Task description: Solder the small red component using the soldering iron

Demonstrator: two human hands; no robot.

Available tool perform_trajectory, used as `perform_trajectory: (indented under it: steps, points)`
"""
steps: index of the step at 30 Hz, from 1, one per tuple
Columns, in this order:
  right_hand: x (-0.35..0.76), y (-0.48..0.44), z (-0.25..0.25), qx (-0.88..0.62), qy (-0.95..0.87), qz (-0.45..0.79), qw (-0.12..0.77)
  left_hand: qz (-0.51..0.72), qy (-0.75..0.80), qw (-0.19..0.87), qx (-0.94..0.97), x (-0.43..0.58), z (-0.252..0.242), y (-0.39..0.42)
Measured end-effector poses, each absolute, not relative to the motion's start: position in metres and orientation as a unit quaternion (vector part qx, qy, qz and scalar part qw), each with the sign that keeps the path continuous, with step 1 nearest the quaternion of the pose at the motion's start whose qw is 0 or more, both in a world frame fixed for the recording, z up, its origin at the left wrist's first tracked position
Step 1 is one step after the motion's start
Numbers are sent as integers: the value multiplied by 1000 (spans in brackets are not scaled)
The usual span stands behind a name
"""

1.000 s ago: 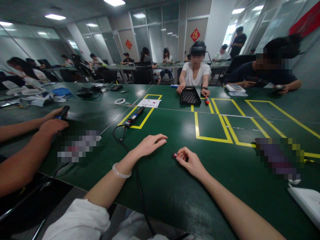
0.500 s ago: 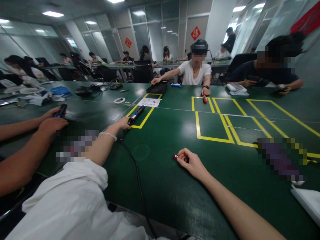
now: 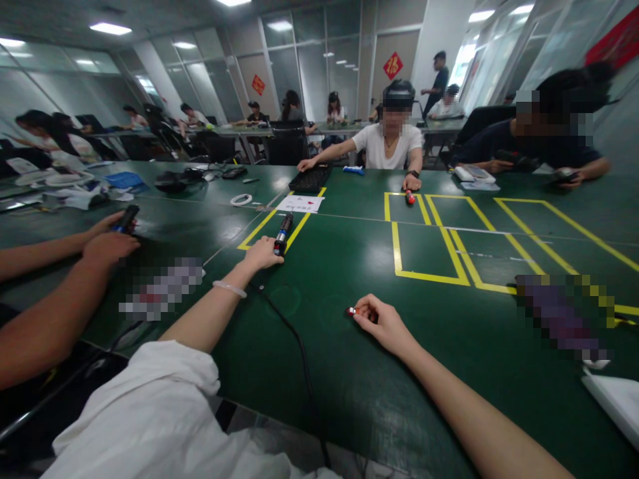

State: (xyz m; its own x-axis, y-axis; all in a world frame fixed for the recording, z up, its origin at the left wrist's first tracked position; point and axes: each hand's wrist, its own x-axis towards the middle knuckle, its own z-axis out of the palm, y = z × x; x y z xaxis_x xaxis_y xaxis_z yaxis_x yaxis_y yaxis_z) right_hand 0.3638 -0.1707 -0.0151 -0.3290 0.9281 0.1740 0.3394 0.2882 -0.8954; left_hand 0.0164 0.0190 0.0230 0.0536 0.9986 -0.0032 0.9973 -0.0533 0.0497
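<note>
My left hand [image 3: 263,254] is stretched out over the green table [image 3: 349,372] and closed round a black corded tool with a blue band [image 3: 283,233], its tip lifted off the yellow tape outline. Its black cable [image 3: 299,346] trails back toward me. My right hand [image 3: 382,322] rests on the table closer in, fingers pinched on a small red part [image 3: 351,311].
Across the table a person in white touches a black tray [image 3: 310,178]; a red item [image 3: 410,197] lies by their other hand. A white sheet [image 3: 300,203] and yellow tape boxes [image 3: 429,239] mark the table. Another person's arms [image 3: 60,286] are at left, a white pad [image 3: 616,402] at right.
My left hand reached from the near table to the corded tool, gripped it and tilted it up. The person opposite slid the black tray to the left. My right hand stayed put.
</note>
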Motion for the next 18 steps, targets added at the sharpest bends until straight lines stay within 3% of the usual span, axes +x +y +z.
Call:
perform_trajectory:
  steps: [18]
  points:
    - [368, -165, -23, -492, -719, 302, 387, 79, 534, 23, 842, 162, 22, -135]
